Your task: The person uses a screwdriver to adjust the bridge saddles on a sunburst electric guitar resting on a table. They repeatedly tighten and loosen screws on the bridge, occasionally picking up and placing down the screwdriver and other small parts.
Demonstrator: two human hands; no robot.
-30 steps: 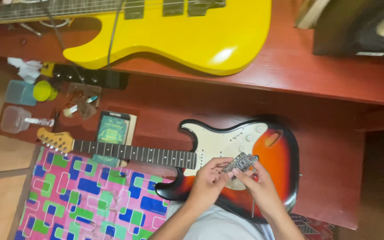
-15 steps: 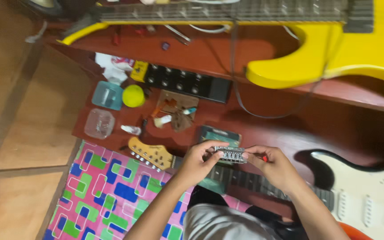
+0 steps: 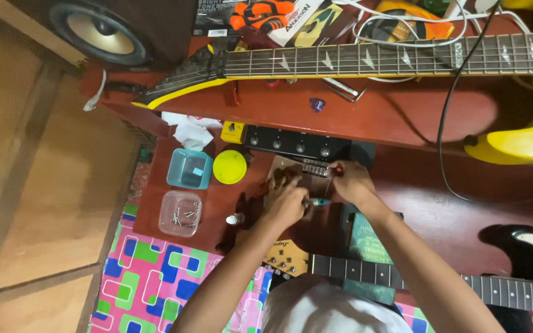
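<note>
Hands [image 3: 286, 206] on ridged metal bridge [image 3: 316, 168]

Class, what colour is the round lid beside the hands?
Yellow lid, clearest in the head view.

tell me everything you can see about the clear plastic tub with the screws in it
The clear plastic tub is a small, square, see-through container with rounded corners and no lid on it. It stands upright on the red-brown table, near its left edge, just below the blue tub and left of the person's left hand. A scatter of small silvery screws lies loose on its bottom. Neither hand touches it.
</note>
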